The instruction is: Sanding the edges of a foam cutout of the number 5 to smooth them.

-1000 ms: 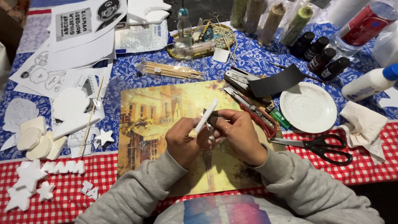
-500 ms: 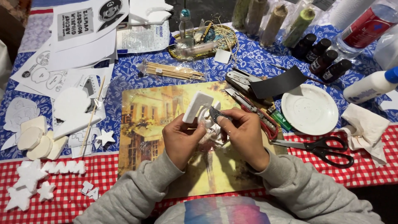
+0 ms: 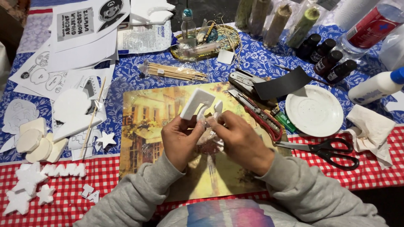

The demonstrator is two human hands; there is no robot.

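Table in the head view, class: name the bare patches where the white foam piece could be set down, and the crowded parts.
Free: the picture mat left of the left hand; the white plate; checked cloth between the foam stars and the left sleeve. Crowded: the far edge with bottles and basket; the papers at left.

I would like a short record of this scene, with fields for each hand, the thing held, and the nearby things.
left hand: left hand grips the white foam piece from below
right hand: right hand touches the same piece at its lower right edge
surface under hands: picture mat showing a yellow building
right of mat: red utility knife, white plate, black scissors
behind mat: bundle of wooden sticks
left side: white foam stars, paper sheets
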